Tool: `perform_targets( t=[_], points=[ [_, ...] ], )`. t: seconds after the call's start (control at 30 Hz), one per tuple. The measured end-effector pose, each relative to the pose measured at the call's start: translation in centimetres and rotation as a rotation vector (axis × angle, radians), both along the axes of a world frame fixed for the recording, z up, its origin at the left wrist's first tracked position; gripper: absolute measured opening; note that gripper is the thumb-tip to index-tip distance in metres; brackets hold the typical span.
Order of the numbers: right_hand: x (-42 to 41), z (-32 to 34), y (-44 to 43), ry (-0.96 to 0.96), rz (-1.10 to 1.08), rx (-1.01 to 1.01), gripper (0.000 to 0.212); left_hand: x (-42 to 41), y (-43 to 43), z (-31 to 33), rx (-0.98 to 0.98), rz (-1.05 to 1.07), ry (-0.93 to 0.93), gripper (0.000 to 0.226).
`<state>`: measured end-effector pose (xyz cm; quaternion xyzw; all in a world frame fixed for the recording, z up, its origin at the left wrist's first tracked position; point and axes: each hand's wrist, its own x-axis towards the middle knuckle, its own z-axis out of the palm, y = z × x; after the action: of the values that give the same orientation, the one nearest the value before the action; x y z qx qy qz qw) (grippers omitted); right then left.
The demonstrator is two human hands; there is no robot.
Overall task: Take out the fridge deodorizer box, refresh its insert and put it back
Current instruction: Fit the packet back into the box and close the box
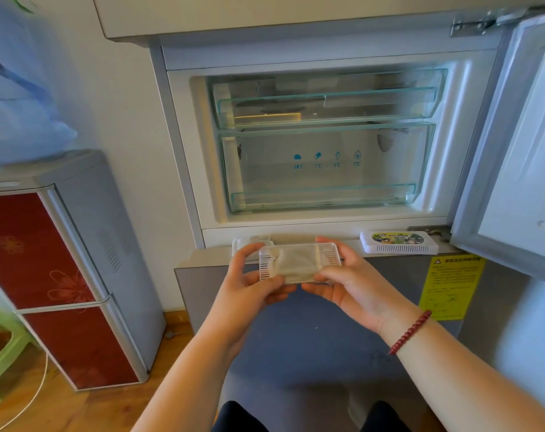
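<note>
I hold the open white slotted deodorizer box base [329,255] in front of the fridge, with a pale insert pouch [296,261] lying in it. My left hand [252,285] grips its left end and my right hand [346,275] grips its right end and front edge. The box's lid [394,242], white with a green printed label, rests on the ledge above the lower door, to the right. Another pale pouch [252,240] lies on the same ledge, just behind my left hand and partly hidden.
The fridge compartment [327,145] stands open with clear glass drawers; its door [520,145] is swung out to the right. Below is a grey closed door with a yellow warning sticker [449,285]. A red-fronted water dispenser [68,269] stands at left, with a green stool [0,353].
</note>
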<state>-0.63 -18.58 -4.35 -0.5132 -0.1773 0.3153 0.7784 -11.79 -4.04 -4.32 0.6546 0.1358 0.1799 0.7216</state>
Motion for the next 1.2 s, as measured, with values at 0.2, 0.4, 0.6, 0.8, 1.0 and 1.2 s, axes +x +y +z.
perform_targets(
  t=[0.2, 0.4, 0.6, 0.8, 1.0, 1.2],
  points=[
    [-0.2, 0.6, 0.1, 0.001, 0.001, -0.028, 0.04, 0.8, -0.3, 0.1, -0.089, 0.047, 0.014, 0.044],
    [-0.1, 0.8, -0.2, 0.053, 0.017, -0.013, 0.032, 0.8, -0.3, 0.0, -0.239, -0.041, 0.026, 0.027],
    [-0.5, 0.4, -0.1, -0.038, -0.03, -0.078, 0.022, 1.3, -1.4, -0.8, -0.14, 0.081, 0.03, 0.03],
    [-0.4, 0.4, -0.4, -0.082, -0.083, -0.148, 0.022, 1.7, -1.9, -1.1, -0.208, 0.062, 0.01, 0.029],
    [0.0, 1.5, -1.4, 0.055, 0.002, -0.089, 0.022, 1.8, -1.6, -2.3, -0.329, -0.326, -0.238, 0.057],
    [2.6, 3.1, -3.6, -0.515, -0.142, -0.637, 0.044, 1.9, -1.4, -2.7, -0.303, -0.192, -0.248, 0.046]
  ],
)
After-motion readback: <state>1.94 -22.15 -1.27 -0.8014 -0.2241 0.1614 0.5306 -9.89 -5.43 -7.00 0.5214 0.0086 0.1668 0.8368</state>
